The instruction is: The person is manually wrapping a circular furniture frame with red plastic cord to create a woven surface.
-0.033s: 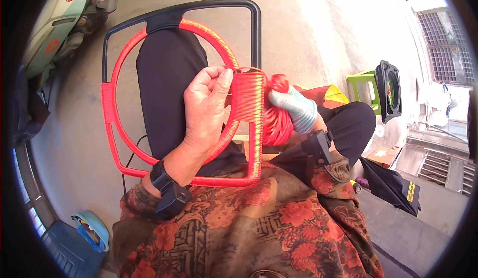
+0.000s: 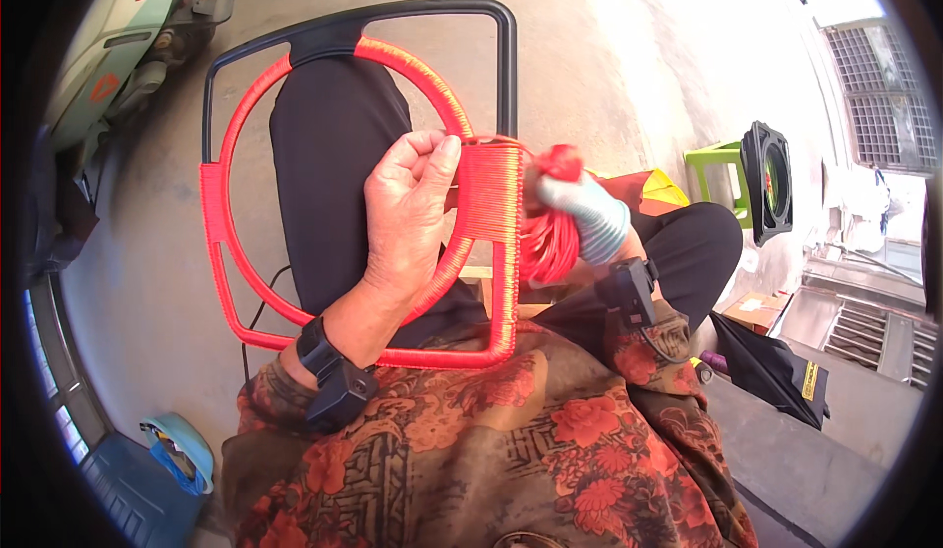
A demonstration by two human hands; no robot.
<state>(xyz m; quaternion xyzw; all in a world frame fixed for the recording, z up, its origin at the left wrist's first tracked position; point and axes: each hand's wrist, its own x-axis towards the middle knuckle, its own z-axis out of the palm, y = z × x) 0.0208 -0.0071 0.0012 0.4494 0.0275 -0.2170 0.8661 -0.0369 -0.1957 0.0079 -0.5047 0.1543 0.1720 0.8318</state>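
Across my lap lies a black frame [image 2: 508, 77], rectangular with a ring inside. Red cord winding [image 2: 491, 192] covers its lower part, the ring's sides and the broad band at the right, while the upper bars are bare black. My bare left hand [image 2: 405, 206] pinches at the upper inner end of that band, thumb against the fingers, on the red cord. To the right of the band, my right hand [image 2: 587, 216], in a pale blue-grey glove, grips a bundle of loose red cord [image 2: 550, 251]. A strand runs from the band's top edge toward this hand.
A green stool [image 2: 722, 175] with a black framed piece [image 2: 771, 183] leaning against it stands to the right. A scooter [image 2: 123, 42] is at the far left. Lower left are a blue helmet [image 2: 187, 455] and a blue chair [image 2: 138, 494]. A folded black umbrella [image 2: 771, 366] lies at right.
The right hand with the cord bundle has shifted very slightly and its fingers are blurred. The left hand and the frame stay nearly in place.
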